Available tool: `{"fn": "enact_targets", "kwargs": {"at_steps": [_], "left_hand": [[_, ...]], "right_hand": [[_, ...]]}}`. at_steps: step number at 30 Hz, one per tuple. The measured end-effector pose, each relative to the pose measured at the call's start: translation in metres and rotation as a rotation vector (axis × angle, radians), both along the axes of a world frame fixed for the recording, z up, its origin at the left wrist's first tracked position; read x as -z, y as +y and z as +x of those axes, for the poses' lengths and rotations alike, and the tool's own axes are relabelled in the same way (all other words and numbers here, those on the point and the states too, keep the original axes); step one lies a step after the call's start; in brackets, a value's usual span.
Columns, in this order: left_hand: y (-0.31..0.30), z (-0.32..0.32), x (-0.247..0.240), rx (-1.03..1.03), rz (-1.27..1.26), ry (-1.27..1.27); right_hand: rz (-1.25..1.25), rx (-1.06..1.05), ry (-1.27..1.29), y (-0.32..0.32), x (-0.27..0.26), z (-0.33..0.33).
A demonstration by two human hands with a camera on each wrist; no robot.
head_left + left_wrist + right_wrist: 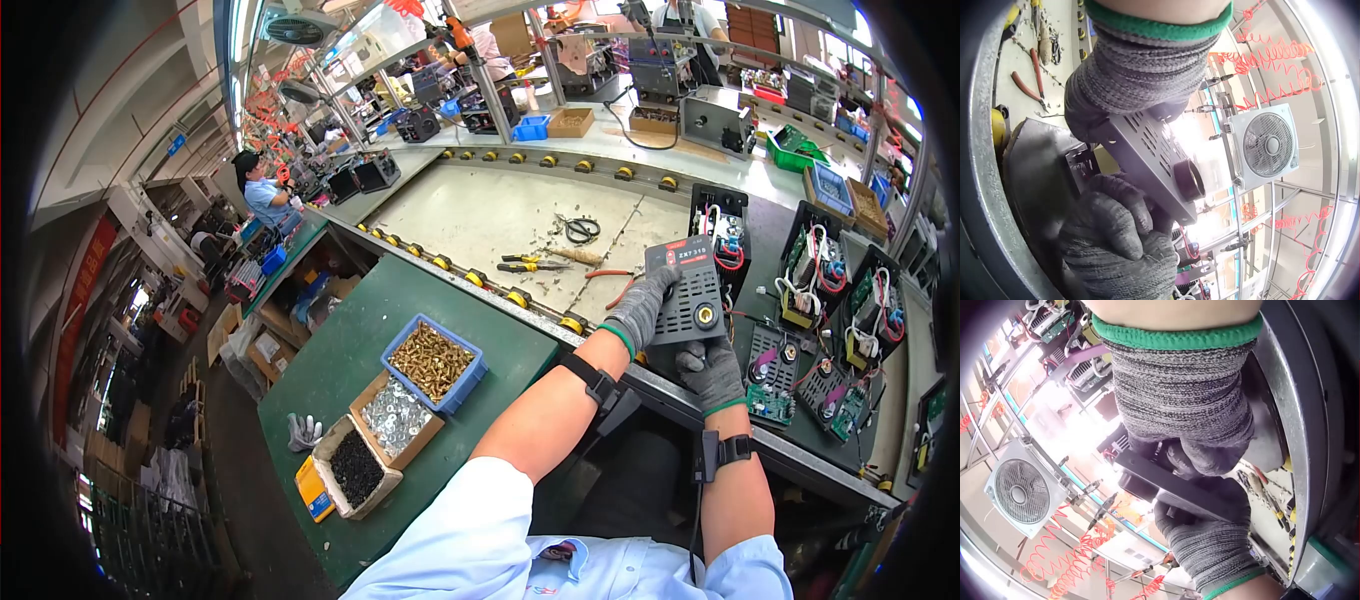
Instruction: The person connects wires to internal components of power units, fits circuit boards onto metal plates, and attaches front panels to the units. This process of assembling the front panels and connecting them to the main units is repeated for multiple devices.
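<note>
Grey slotted metal panel, raised near black-cased electronic units: left edge pinched in gloved left hand, fingers closed; lower edge gripped by curled gloved right hand (fingertips partly hidden). For steadiness, firm two-edge support, round brass-centred socket unobstructed.

Light-blue sleeves, black wrist straps, grey knit gloves with green cuffs.
</note>
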State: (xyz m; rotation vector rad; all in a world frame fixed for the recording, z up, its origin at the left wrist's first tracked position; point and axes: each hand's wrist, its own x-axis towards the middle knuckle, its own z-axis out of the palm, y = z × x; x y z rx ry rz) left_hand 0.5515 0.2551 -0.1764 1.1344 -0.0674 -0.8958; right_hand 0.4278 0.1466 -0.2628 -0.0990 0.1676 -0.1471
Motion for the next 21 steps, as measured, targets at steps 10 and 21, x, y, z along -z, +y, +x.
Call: {"fn": "enact_targets", "kwargs": {"at_steps": [10,21], "left_hand": [[0.0,0.008,0.01,0.006,0.031,0.012],[0.007,-0.005,-0.007,0.001,0.1,0.024]], "right_hand": [[-0.066,0.111,0.074,0.01,-0.013,-0.011],[-0.127,-0.01,0.059,0.018,-0.035,-0.007]]}}
